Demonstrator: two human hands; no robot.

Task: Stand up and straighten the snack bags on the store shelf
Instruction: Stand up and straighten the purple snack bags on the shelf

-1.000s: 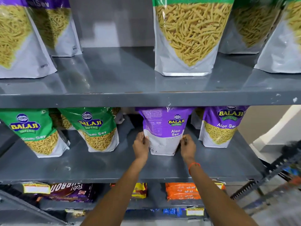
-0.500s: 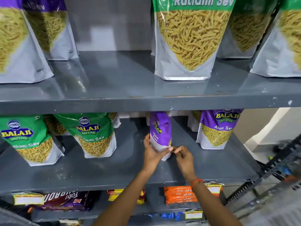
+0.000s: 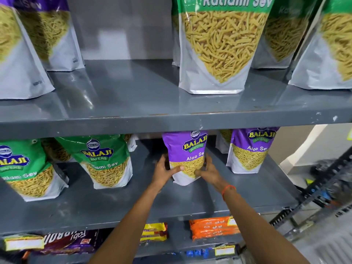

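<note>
Hands grip the purple Aloo Sev bag [image 3: 185, 157] on the middle shelf [image 3: 133, 206], between the green Ratlami Sev bag [image 3: 103, 161] and a second purple bag [image 3: 251, 149]. The left hand [image 3: 163, 173] wraps its left edge, thumb across the front; the right hand [image 3: 206, 168], with an orange wrist thread [image 3: 228, 189], curls around the right edge. The bag stands upright, long axis vertical, printed front facing outward, turned slightly left.
</note>
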